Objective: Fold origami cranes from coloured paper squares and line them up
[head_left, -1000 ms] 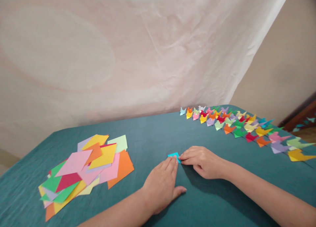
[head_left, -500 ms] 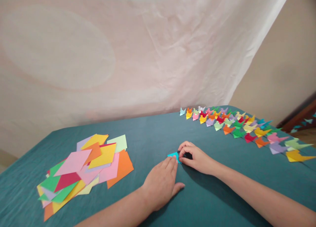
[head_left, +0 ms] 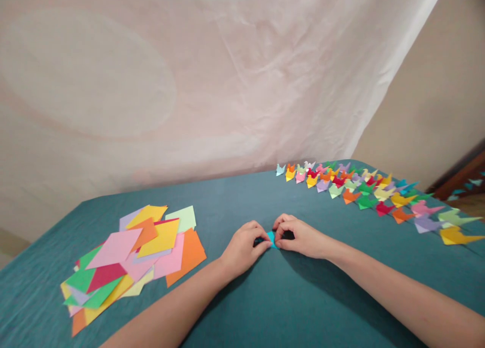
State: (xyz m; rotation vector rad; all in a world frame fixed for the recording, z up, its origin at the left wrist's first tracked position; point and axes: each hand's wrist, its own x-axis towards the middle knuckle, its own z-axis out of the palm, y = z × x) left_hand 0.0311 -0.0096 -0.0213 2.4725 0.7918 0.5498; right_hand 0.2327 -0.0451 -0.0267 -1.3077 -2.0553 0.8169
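"What had altered?"
"Mostly the left hand. Half a second earlier it lay flat, fingers stretched over the blue paper, thumb stuck out toward four o'clock. Now its fingers were curled and the thumb had come up to meet them, pinching the paper at its nine o'clock side."
"And the right hand?"
"Much as it was half a second before: finger and thumb closed on the three o'clock side, the other fingers bent. A full second back, its fingers had been straighter and reached down toward the table."
"Where was the paper?"
"Between the two sets of fingertips, low over the table, between five and six o'clock from the middle of the view. I couldn't tell whether it touched the cloth."
"Which way did it point?"
"The fingers hid its ends, so I couldn't say. The bit that showed was a narrow strip, its long axis leaning from eleven to five o'clock. The true long axis of the whole piece was hidden. Earlier, more blue had stuck out past the left fingers toward ten."
"The rest?"
"Unchanged: loose sheets heaped at nine o'clock from the paper, rows of folded birds at two."
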